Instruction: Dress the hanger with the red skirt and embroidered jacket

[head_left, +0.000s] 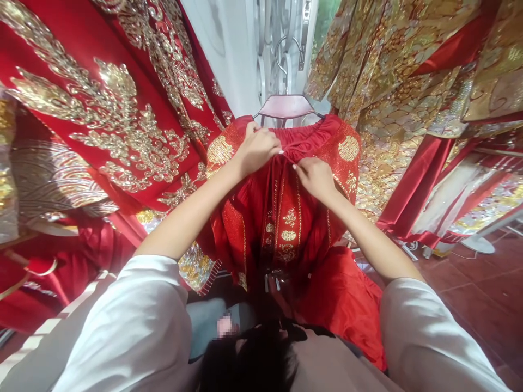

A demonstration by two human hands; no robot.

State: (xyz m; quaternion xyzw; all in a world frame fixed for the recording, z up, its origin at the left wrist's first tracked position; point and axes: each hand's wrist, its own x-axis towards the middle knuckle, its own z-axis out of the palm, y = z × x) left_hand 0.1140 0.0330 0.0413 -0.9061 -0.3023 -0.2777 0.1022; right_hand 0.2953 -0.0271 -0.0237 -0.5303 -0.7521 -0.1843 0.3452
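We have two bare forearms coming up from white sleeves (429, 337) into the middle of the frame. The left hand (256, 151) and right hand (315, 177) are both closed in a pinch on the gathered waistband (304, 139) of a red satin skirt (261, 218), just beside each other near the band's centre, not touching. The left hand's fingers (272, 146) curl over the band; the right hand's fingertips (298, 169) pinch the cloth just below it.

The skirt hangs in front of us from a pink hanger (286, 106), with its waistband across the hanger's lower edge and its hem falling toward the bottom of the frame. A curved metal hook (281, 68) rises from the hanger. The skirt has gold double-happiness roundels (348, 148) at both upper corners and gold embroidered bands down the front.

Around it, a red robe with gold embroidery (102, 120) hangs on the left, gold-patterned garments (392, 109) hang on the right, and more red and gold cloth is packed beyond them. Behind the hook are a white wall (220, 49) and a metal grille (265, 43). Red-brown floor tiles (478, 288) show at lower right, with a round white base (478, 245) on them. Dark hair (245, 359) crosses the bottom edge; we cannot tell whose.
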